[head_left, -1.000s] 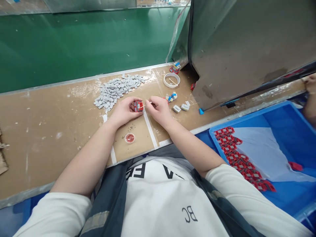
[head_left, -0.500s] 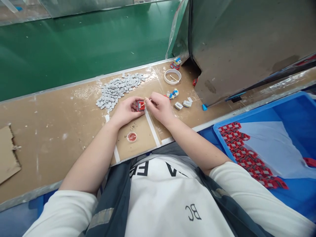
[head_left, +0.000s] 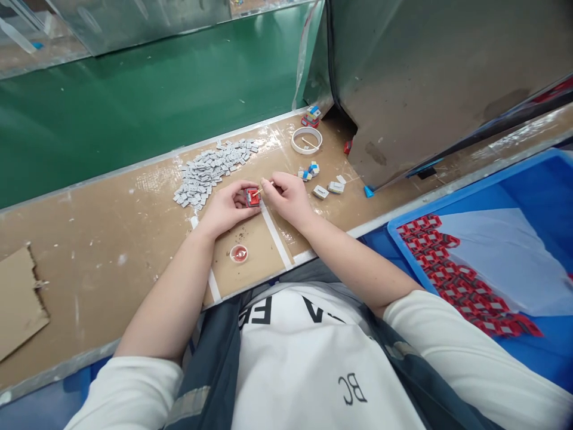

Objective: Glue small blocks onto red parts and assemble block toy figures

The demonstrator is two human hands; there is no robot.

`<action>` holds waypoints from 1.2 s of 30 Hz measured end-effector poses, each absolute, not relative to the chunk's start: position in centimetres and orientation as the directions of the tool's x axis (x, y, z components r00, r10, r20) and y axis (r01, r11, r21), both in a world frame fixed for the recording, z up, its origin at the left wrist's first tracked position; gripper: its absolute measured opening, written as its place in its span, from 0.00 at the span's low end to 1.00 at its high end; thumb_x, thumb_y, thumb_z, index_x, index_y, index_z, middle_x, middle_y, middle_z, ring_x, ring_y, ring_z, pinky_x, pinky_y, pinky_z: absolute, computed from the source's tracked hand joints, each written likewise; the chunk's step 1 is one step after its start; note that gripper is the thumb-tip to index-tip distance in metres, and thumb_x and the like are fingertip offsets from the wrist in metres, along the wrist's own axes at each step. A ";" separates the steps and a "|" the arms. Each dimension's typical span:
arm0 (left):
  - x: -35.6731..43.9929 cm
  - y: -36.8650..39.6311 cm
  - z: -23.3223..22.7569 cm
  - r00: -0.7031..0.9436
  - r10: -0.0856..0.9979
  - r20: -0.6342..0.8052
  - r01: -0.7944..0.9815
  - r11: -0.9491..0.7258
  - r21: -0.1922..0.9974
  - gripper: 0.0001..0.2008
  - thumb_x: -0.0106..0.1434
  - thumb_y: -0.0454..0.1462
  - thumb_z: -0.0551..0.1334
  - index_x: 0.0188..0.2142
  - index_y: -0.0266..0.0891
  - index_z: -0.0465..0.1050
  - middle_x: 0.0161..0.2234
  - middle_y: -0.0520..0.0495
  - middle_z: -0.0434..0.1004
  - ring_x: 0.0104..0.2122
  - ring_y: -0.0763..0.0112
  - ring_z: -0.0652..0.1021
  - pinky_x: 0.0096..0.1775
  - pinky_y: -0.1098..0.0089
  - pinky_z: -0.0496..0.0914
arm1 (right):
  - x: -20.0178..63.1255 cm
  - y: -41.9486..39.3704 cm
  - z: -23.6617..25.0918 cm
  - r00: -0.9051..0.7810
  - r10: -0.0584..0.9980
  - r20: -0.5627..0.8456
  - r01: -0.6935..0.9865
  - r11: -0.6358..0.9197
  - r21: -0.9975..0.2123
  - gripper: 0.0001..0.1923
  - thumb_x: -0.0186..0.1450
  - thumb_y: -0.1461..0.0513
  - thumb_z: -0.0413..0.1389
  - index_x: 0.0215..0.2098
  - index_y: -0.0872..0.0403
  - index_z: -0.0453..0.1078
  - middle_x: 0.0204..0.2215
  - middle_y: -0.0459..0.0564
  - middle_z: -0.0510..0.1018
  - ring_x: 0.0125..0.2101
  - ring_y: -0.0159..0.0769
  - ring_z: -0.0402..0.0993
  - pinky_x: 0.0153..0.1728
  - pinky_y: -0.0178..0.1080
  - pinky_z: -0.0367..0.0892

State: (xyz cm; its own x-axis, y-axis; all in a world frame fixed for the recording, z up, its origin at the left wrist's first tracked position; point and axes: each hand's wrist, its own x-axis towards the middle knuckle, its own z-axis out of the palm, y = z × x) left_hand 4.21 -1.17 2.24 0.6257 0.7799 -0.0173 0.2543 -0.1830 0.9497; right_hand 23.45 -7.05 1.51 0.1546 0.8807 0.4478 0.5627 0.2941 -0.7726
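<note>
My left hand grips a small red and grey plastic part between thumb and fingers, its red face turned up. My right hand pinches a thin, pale wooden stick, whose tip rests at the red face of the part. Nearer to me on the table stands a small clear cup with red liquid in it. Beyond my left hand lies a heap of small grey pieces. The fine detail of the part's face is too small to make out.
A white tape ring lies at the back right, near several blue-and-white pieces and grey blocks. A metal panel bounds the right. Rows of red parts fill one side of a blue bin. Torn cardboard lies left.
The camera view has shifted slightly. Both hands stay together, with the stick's tip still at the red part; the part appears slightly tilted compared with before.
</note>
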 end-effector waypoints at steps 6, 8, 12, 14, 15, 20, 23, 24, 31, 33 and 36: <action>4.0 -1.1 2.2 0.647 0.762 -0.002 0.170 -0.141 0.975 0.29 0.54 0.42 0.78 0.53 0.39 0.74 0.49 0.42 0.82 0.40 0.65 0.83 0.41 0.69 0.78 | 23.2 -9.0 3.0 -0.187 0.858 0.478 0.427 0.509 -0.748 0.28 0.78 0.43 0.43 0.25 0.49 0.52 0.22 0.44 0.60 0.25 0.34 0.58 0.33 0.40 0.58; 4.0 -1.1 2.1 0.650 0.760 0.019 0.115 -0.123 0.986 0.28 0.54 0.39 0.77 0.53 0.39 0.74 0.53 0.41 0.80 0.43 0.64 0.83 0.43 0.68 0.78 | 22.6 -9.9 3.3 -0.392 0.820 0.417 0.387 0.559 -0.734 0.28 0.78 0.44 0.43 0.25 0.49 0.53 0.22 0.44 0.60 0.25 0.34 0.59 0.33 0.40 0.59; 3.9 -1.1 1.8 0.644 0.765 0.021 0.080 -0.094 0.992 0.28 0.52 0.36 0.78 0.52 0.39 0.74 0.54 0.40 0.80 0.45 0.61 0.83 0.45 0.65 0.78 | 21.4 -10.9 3.4 -0.608 0.750 0.261 0.426 0.585 -0.690 0.27 0.78 0.48 0.45 0.24 0.49 0.53 0.22 0.45 0.63 0.27 0.35 0.62 0.34 0.40 0.58; 3.8 -1.1 1.7 0.652 0.758 0.023 0.067 -0.087 0.994 0.28 0.51 0.34 0.78 0.52 0.38 0.75 0.54 0.40 0.81 0.45 0.59 0.83 0.46 0.63 0.78 | 21.0 -10.9 3.2 -0.653 0.719 0.239 0.432 0.612 -0.663 0.25 0.78 0.50 0.46 0.24 0.50 0.54 0.23 0.46 0.65 0.28 0.36 0.64 0.34 0.40 0.58; 3.8 -1.0 1.6 0.657 0.754 0.027 0.057 -0.085 0.995 0.28 0.52 0.34 0.78 0.52 0.38 0.75 0.53 0.40 0.81 0.45 0.58 0.83 0.47 0.62 0.78 | 20.9 -10.8 3.1 -0.665 0.706 0.244 0.431 0.629 -0.647 0.25 0.78 0.51 0.47 0.24 0.50 0.55 0.23 0.46 0.66 0.28 0.36 0.64 0.34 0.40 0.57; 3.7 -1.0 1.2 0.665 0.744 0.073 0.002 -0.100 0.995 0.26 0.53 0.32 0.76 0.51 0.40 0.75 0.51 0.42 0.82 0.45 0.57 0.84 0.48 0.59 0.79 | 20.5 -10.4 1.9 -0.689 0.639 0.341 0.412 0.733 -0.542 0.23 0.79 0.55 0.49 0.25 0.50 0.58 0.23 0.45 0.66 0.27 0.35 0.62 0.32 0.39 0.54; 3.8 -1.0 1.0 0.668 0.738 0.095 -0.011 -0.118 0.993 0.25 0.53 0.32 0.76 0.50 0.40 0.75 0.51 0.42 0.82 0.45 0.58 0.84 0.49 0.59 0.79 | 20.3 -10.3 1.4 -0.682 0.614 0.397 0.389 0.764 -0.515 0.23 0.78 0.56 0.51 0.25 0.51 0.57 0.22 0.44 0.65 0.26 0.34 0.61 0.30 0.39 0.53; 3.8 -1.0 0.9 0.669 0.737 0.097 -0.012 -0.120 0.993 0.25 0.53 0.33 0.76 0.50 0.40 0.75 0.51 0.41 0.82 0.45 0.58 0.84 0.49 0.59 0.79 | 20.3 -10.4 1.4 -0.669 0.616 0.416 0.377 0.764 -0.524 0.23 0.78 0.56 0.51 0.25 0.51 0.57 0.22 0.44 0.65 0.25 0.33 0.61 0.29 0.39 0.53; 3.7 -0.8 0.7 0.674 0.735 0.070 0.013 -0.107 0.994 0.26 0.54 0.35 0.77 0.51 0.41 0.75 0.51 0.41 0.82 0.44 0.59 0.85 0.46 0.62 0.80 | 22.1 -9.7 1.9 -0.224 0.767 0.602 0.345 0.640 -0.687 0.25 0.78 0.53 0.52 0.25 0.50 0.55 0.20 0.41 0.59 0.21 0.30 0.55 0.26 0.38 0.52; 3.7 -0.8 0.9 0.671 0.740 0.053 0.042 -0.109 0.993 0.26 0.53 0.37 0.78 0.51 0.40 0.75 0.49 0.42 0.83 0.42 0.60 0.85 0.45 0.62 0.80 | 22.9 -9.1 1.9 -0.046 0.788 0.614 0.389 0.580 -0.715 0.27 0.78 0.49 0.53 0.24 0.50 0.54 0.20 0.41 0.58 0.21 0.30 0.53 0.27 0.39 0.51; 3.8 -1.0 1.3 0.670 0.742 0.034 0.065 -0.105 0.992 0.26 0.53 0.38 0.79 0.50 0.39 0.75 0.47 0.42 0.83 0.40 0.61 0.85 0.45 0.61 0.80 | 23.5 -8.3 1.7 0.114 0.792 0.600 0.443 0.501 -0.744 0.29 0.76 0.45 0.54 0.23 0.51 0.54 0.20 0.41 0.56 0.22 0.30 0.52 0.28 0.40 0.50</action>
State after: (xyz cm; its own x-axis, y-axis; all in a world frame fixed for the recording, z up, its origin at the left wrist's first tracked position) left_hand 3.85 -0.99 1.30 0.6697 0.7419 0.0341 0.0655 -0.1047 0.9923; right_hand 23.49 -8.28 1.72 0.1135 0.7915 0.6005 0.4429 0.5007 -0.7437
